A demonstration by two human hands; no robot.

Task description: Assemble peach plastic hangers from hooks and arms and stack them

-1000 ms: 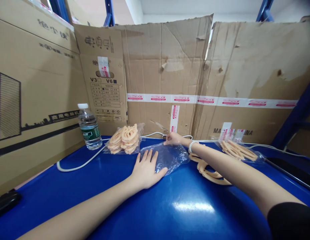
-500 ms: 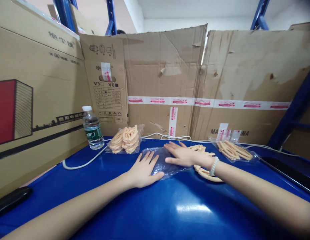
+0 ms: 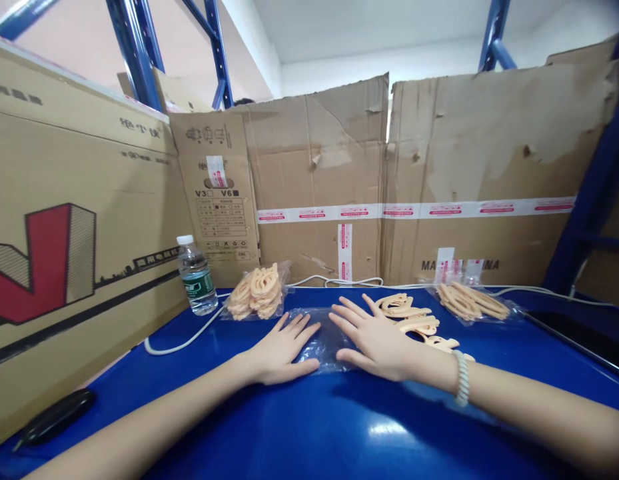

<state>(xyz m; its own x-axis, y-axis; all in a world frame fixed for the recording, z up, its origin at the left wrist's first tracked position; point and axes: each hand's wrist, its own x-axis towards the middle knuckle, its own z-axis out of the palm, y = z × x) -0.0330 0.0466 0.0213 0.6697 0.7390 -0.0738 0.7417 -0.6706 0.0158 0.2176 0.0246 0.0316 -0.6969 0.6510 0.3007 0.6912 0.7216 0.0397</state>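
My left hand (image 3: pixel 282 348) lies flat, fingers spread, on the left part of a clear plastic bag (image 3: pixel 323 339) on the blue table (image 3: pixel 309 427). My right hand (image 3: pixel 374 339) lies flat on the bag's right part, fingers stretched out, a bead bracelet at the wrist. Loose peach-coloured flat curved pieces (image 3: pixel 412 317) lie just right of my right hand. A filled clear bag of the same pieces (image 3: pixel 259 293) sits beyond my left hand. Another bag of pieces (image 3: pixel 472 301) lies at the far right.
A water bottle (image 3: pixel 196 277) stands at the back left beside a white cable (image 3: pixel 189 337). Cardboard sheets (image 3: pixel 339 173) wall the table at the back and left. A black object (image 3: pixel 54 417) lies at the near left edge. Blue rack posts rise behind.
My right hand has come back from the bag's far edge towards me and now lies flat on the bag. The view has tilted upward. My left hand stays on the bag.
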